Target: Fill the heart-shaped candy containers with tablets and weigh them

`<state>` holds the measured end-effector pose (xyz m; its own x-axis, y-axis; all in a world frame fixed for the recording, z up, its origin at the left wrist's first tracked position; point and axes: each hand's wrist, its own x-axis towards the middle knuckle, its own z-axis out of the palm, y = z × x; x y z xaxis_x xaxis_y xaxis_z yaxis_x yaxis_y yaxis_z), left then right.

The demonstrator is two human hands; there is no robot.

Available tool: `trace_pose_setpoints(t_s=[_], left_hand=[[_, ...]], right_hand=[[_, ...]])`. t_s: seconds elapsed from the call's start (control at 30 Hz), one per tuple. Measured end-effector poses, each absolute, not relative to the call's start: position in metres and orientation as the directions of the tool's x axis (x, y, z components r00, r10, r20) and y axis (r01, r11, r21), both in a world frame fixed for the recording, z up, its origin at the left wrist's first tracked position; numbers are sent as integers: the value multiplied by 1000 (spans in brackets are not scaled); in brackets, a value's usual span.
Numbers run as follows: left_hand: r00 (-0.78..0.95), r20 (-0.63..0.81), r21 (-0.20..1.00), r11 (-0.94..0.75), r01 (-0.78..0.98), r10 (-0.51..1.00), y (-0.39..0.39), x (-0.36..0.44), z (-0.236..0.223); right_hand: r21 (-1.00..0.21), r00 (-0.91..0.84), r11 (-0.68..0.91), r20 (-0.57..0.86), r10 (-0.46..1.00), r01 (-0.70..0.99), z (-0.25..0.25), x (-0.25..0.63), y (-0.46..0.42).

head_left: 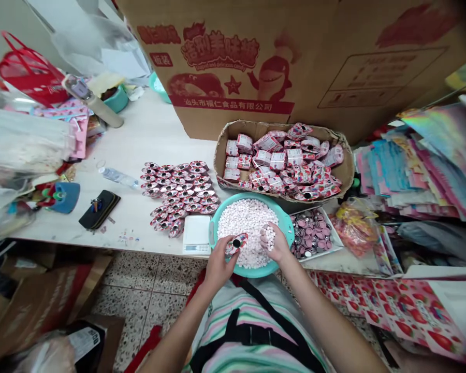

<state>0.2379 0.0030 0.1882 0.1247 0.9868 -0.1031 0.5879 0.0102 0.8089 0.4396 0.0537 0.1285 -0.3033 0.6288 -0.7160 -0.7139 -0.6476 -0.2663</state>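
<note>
Two hands working over a teal plastic basin [284,223] of small white candies [246,228]. Left hand [218,265]: fingers closed on a pink oval container [236,243], black opening facing up, held above the basin. Right hand [274,243]: fingers curled around a few candies, just over the heap. Basin sits on the worktop [140,124] front edge, just beside a digital scale [196,234]. Rows of matching containers [176,194] lie left; a cardboard tray [233,129] of pink-and-white packets stands behind.
</note>
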Motion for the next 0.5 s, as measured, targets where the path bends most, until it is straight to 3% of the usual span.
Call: trace_pose_setpoints(t_s=[0.2,0.5], left_hand=[[311,-136,810,-75,581,941,1,263,186],[258,-78,886,-51,461,963,0,290,187]], right_hand=[[-273,-182,-449,-649,739,-851,168,439,52],[-557,53,-349,-581,812,-754,190,419,46]])
